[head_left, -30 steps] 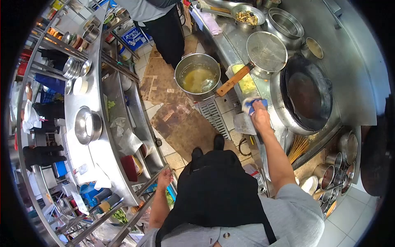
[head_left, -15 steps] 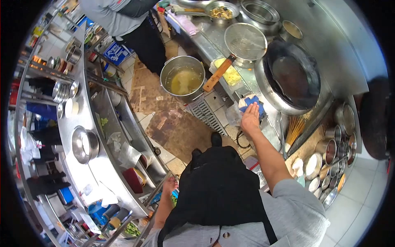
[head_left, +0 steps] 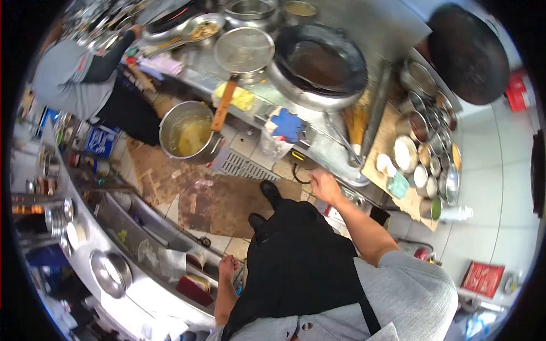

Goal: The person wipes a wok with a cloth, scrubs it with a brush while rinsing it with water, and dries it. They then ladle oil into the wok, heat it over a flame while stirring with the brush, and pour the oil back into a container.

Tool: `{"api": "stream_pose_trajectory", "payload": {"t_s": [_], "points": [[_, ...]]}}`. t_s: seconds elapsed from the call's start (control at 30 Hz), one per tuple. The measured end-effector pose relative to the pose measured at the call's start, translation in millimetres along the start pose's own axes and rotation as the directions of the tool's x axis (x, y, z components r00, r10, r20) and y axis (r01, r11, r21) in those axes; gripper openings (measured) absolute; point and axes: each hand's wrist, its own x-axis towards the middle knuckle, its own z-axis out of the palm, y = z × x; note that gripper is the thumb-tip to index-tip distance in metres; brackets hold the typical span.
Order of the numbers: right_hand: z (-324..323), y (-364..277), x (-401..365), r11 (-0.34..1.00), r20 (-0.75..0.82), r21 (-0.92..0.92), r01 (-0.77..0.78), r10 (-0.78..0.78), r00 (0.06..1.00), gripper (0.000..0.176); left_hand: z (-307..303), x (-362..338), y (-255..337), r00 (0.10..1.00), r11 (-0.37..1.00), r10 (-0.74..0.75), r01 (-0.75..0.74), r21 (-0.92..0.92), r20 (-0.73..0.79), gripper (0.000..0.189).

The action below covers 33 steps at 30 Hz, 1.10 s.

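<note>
My right hand [head_left: 324, 186] is low in front of the stove's edge, fingers curled in, with nothing visible in them. Near its fingertips a dark looped hose [head_left: 299, 174] shows against the floor. A blue cloth [head_left: 287, 125] lies bunched on the stove's front edge, apart from the hand, above a clear plastic bag [head_left: 274, 146]. My left hand [head_left: 228, 266] hangs at my side beside the left counter, loosely closed, with no object showing in it.
A large pot [head_left: 185, 133] stands at the stove's front, near a wooden-handled strainer [head_left: 244, 51]. The wok [head_left: 321, 59] holds dark liquid. A bamboo brush [head_left: 357, 125] and several seasoning bowls [head_left: 405, 153] are right. A co-worker [head_left: 85, 79] stands far left.
My right hand has left the blue cloth and come down toward my body. The cloth stays on the stove edge. My view has turned to the right.
</note>
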Motion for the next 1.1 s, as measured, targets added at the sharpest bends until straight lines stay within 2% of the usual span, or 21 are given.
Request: {"api": "stream_pose_trajectory", "payload": {"t_s": [0.03, 0.07, 0.1, 0.17, 0.23, 0.3, 0.37, 0.4, 0.43, 0.47, 0.5, 0.53, 0.6, 0.7, 0.77, 0.83, 0.87, 0.9, 1.0, 1.07, 1.1], "points": [[-2.0, 4.4, -31.3, 0.996, 0.029, -0.041, -0.079, 0.080, 0.996, 0.025, -2.4, -0.5, -2.9, 0.995, 0.994, -0.104, 0.104, 0.032, -0.001, 0.026], [-6.6, 9.1, -56.5, 0.978, 0.082, -0.045, -0.202, 0.205, 0.975, 0.026, -7.0, 3.7, -8.0, 0.994, 0.993, -0.108, 0.106, 0.054, 0.020, 0.026], [-9.7, 14.5, -79.1, 0.974, 0.065, -0.049, -0.223, 0.226, 0.972, 0.026, -14.7, 11.6, -14.3, 0.986, 0.983, -0.145, 0.135, 0.122, 0.077, 0.023], [-18.5, 30.6, -116.3, 0.900, 0.019, -0.107, -0.423, 0.427, 0.904, 0.028, -18.8, 25.5, -10.5, 0.971, 0.965, -0.190, 0.158, 0.210, 0.143, 0.021], [-31.7, 55.5, -138.4, 0.874, -0.029, -0.128, -0.469, 0.469, 0.883, 0.027, -18.3, 28.3, -0.6, 0.969, 0.952, -0.225, 0.195, 0.237, 0.105, 0.024], [-53.7, 81.5, -148.9, 0.822, -0.141, -0.195, -0.535, 0.516, 0.845, 0.024, -6.4, 30.2, 15.0, 0.981, 0.944, -0.188, 0.167, 0.284, 0.048, 0.026], [-76.3, 106.9, -147.0, 0.822, -0.426, -0.120, -0.556, 0.463, 0.777, 0.018, 0.8, 34.9, 34.0, 0.991, 0.978, -0.109, 0.094, 0.184, 0.073, 0.026], [-90.9, 125.4, -142.8, 0.787, -0.405, -0.161, -0.596, 0.498, 0.767, 0.023, -1.7, 49.2, 34.0, 0.993, 0.983, -0.050, 0.030, 0.182, 0.106, 0.024], [-107.3, 124.9, -135.1, 0.768, -0.526, -0.138, -0.626, 0.479, 0.703, 0.033, 3.3, 50.9, 40.9, 0.994, 0.981, -0.042, 0.021, 0.192, 0.105, 0.024], [-125.2, 127.0, -129.0, 0.744, -0.530, -0.156, -0.649, 0.491, 0.691, 0.043, 11.0, 51.2, 50.2, 0.992, 0.981, 0.015, -0.038, 0.190, 0.123, 0.020], [-134.3, 134.4, -123.1, 0.752, -0.533, -0.143, -0.644, 0.490, 0.690, 0.043, 20.5, 50.6, 62.5, 0.987, 0.978, 0.077, -0.102, 0.182, 0.138, 0.016], [-141.5, 143.9, -115.4, 0.743, -0.528, -0.148, -0.653, 0.499, 0.687, 0.049, 35.8, 42.8, 70.5, 0.990, 0.988, 0.095, -0.107, 0.113, 0.109, 0.014], [-147.1, 170.8, -99.9, 0.717, -0.479, -0.155, -0.680, 0.548, 0.686, 0.065, 57.2, 45.5, 78.5, 0.982, 0.978, 0.144, -0.160, 0.131, 0.124, 0.012], [-139.9, 194.4, -87.0, 0.781, -0.442, -0.061, -0.622, 0.537, 0.718, 0.068, 89.8, 49.3, 85.0, 0.975, 0.942, 0.203, -0.220, 0.254, 0.091, 0.012], [-134.9, 196.6, -77.8, 0.754, -0.437, 0.097, -0.650, 0.619, 0.653, 0.067, 101.9, 69.7, 71.0, 0.926, 0.888, 0.303, -0.361, 0.284, 0.226, 0.019], [-123.0, 206.8, -78.8, 0.831, -0.562, 0.103, -0.547, 0.502, 0.657, 0.055, 141.8, 46.8, 78.7, 0.939, 0.835, 0.276, -0.340, 0.433, 0.204, 0.024], [-123.3, 206.7, -81.7, 0.882, -0.612, 0.113, -0.457, 0.424, 0.667, 0.048, 153.7, 47.9, 76.4, 0.922, 0.833, 0.299, -0.378, 0.404, 0.245, 0.023], [-130.8, 197.4, -80.8, 0.872, -0.581, 0.176, -0.457, 0.467, 0.667, 0.046, 164.2, 46.3, 76.8, 0.920, 0.834, 0.321, -0.388, 0.393, 0.225, 0.023], [-135.6, 190.4, -86.2, 0.919, -0.659, 0.161, -0.359, 0.372, 0.654, 0.042, 196.0, 39.1, 81.5, 0.941, 0.850, 0.248, -0.325, 0.414, 0.229, 0.023], [-152.4, 172.4, -89.3, 0.965, -0.700, 0.127, -0.229, 0.251, 0.668, 0.041, 221.5, 23.2, 95.5, 0.879, 0.678, 0.363, -0.477, 0.559, 0.311, 0.030], [-162.4, 155.6, -90.3, 0.959, -0.659, 0.140, -0.247, 0.277, 0.699, 0.045, 236.5, 12.2, 102.8, 0.805, 0.565, 0.456, -0.591, 0.576, 0.379, 0.032]]}}
